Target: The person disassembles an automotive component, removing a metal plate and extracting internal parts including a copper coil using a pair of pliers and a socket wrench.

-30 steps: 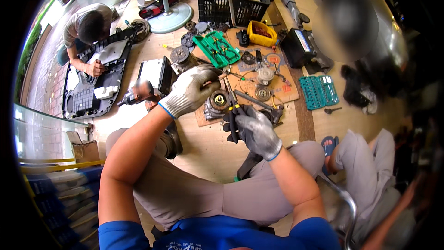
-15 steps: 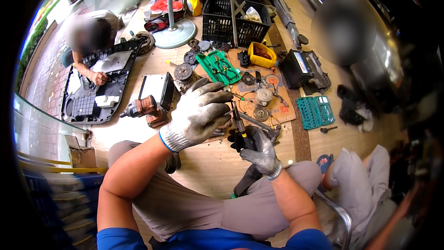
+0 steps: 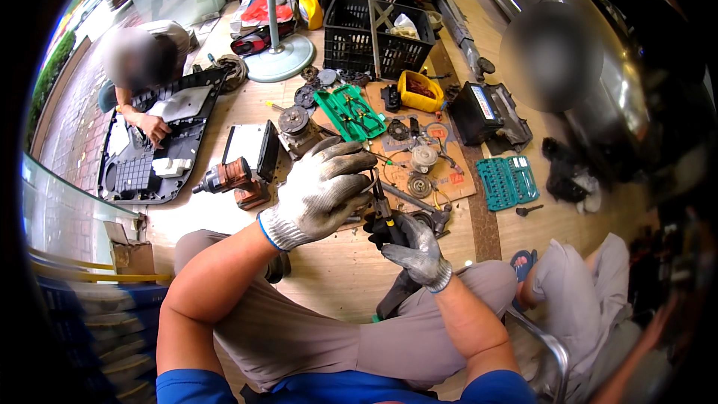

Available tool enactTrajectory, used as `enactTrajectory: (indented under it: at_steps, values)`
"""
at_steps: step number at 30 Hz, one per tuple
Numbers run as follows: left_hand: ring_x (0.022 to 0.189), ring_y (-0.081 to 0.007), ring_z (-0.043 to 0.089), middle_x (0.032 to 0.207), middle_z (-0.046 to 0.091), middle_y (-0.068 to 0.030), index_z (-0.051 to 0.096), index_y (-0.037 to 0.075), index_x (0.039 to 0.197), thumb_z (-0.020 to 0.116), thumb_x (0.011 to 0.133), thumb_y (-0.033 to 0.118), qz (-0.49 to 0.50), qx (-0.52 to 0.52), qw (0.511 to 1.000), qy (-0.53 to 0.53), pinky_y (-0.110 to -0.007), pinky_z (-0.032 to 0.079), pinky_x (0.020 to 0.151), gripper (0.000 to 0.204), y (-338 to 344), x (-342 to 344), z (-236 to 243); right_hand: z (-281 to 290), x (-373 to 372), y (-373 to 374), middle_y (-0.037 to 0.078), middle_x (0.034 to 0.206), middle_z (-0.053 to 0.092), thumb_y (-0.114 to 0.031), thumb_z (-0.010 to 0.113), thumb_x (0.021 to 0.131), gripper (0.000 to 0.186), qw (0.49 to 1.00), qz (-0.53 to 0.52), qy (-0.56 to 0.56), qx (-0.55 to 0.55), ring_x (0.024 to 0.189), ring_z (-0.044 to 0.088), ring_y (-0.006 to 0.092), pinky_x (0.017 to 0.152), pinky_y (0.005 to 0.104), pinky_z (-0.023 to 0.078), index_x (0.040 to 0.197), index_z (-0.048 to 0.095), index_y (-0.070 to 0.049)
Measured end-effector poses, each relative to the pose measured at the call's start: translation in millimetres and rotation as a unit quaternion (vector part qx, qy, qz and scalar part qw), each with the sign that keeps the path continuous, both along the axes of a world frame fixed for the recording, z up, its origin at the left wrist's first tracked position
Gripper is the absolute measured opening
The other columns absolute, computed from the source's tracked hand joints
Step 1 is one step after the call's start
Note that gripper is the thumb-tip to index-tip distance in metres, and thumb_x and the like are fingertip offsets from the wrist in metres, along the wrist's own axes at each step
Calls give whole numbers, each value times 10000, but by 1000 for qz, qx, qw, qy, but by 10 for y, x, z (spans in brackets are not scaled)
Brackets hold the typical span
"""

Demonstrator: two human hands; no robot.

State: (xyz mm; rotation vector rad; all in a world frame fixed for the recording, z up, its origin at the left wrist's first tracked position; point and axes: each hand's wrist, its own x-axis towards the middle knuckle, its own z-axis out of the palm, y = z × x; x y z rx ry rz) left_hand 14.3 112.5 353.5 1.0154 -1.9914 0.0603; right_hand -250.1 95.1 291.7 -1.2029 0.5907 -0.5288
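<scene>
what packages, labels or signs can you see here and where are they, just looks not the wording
Yellow jug: far end of the floor beside the fan base, squat plastic bottle.
Car battery: right of the yellow tray, black box with a pale label strip on top.
Flattened cardboard: under the loose parts, brown with a small red printed mark.
Cardboard box: left, by the glass edge, small, brown, open.

Bare floor [image 3: 329, 269] lies before the knees; drill [image 3: 232, 179], cardboard [image 3: 449, 172] parts and green tray [image 3: 348, 112] crowd beyond.

Brown cardboard box [image 3: 129, 253] left; flattened printed cardboard [image 3: 426, 168] centre
</scene>
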Motion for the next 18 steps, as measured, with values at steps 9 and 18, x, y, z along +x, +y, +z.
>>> enactTrajectory:
  at_steps: [9,18]
  values:
    - [1254,-446,678,1190,755,-184,749,6,1034,829,813,32,-16,32,999,21,-544,536,1068,236,-14,39,26,21,1,8,165,1317,685,-8,678,878,564,1000,7,13,18,1156,672,210,1012,344,528,1419,549,85]
    - [1192,-360,707,1168,762,-122,771,65,1124,775,833,20,22,15,1000,1,-504,554,1029,294,-65,9,-42,-28,60,51,206,1309,678,10,644,918,443,998,-4,-10,59,1111,674,254,953,374,544,1348,568,83]
